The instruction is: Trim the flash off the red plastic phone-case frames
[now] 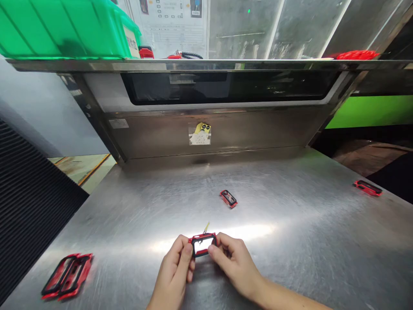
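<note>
Both my hands hold one small red and black frame part (202, 244) low over the steel table (290, 241), near its front edge. My left hand (176, 269) pinches its left side with curled fingers. My right hand (234, 260) grips its right side, thumb on the lower edge. The part's glossy middle reflects the light. A thin yellowish sliver (206, 227) lies on the table just behind the part. Another small red and black frame (229, 198) lies further back at the table's middle.
Two larger red and black frames (67, 276) lie side by side at the front left. One more red frame (368, 187) sits at the right edge. A steel shelf (206, 64) overhead carries a green bin (64, 28) and red parts. A black ribbed mat (29, 189) borders the left.
</note>
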A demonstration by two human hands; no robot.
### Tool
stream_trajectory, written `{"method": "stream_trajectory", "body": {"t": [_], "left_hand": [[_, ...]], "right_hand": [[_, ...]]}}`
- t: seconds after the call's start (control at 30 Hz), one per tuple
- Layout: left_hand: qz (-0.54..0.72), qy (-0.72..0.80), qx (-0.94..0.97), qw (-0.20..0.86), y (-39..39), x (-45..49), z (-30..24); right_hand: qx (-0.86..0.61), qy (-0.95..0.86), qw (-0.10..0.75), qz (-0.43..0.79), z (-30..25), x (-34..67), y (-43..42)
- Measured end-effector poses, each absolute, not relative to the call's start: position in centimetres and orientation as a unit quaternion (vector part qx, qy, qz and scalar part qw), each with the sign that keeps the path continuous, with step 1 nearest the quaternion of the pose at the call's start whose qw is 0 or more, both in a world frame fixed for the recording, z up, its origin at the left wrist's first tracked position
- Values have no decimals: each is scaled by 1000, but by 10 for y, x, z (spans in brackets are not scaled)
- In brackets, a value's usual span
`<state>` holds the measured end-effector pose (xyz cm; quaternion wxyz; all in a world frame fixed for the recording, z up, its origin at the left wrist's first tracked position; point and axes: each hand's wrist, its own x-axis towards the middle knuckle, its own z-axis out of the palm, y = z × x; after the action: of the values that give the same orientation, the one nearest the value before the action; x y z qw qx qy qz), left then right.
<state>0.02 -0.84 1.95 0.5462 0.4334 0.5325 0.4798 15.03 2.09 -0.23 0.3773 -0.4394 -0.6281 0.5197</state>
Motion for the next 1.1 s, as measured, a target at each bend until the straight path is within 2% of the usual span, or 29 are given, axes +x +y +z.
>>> {"method": "stream_trajectory", "body": {"t": [0.2,1.1], "left_hand": [[482,526,428,555,-7,-2,16],[497,532,379,572,-6,4,22]], "right_hand": [[-435,-601,388,547,-3,150,21],[-419,-625,406,519,-2,152,19]]}}
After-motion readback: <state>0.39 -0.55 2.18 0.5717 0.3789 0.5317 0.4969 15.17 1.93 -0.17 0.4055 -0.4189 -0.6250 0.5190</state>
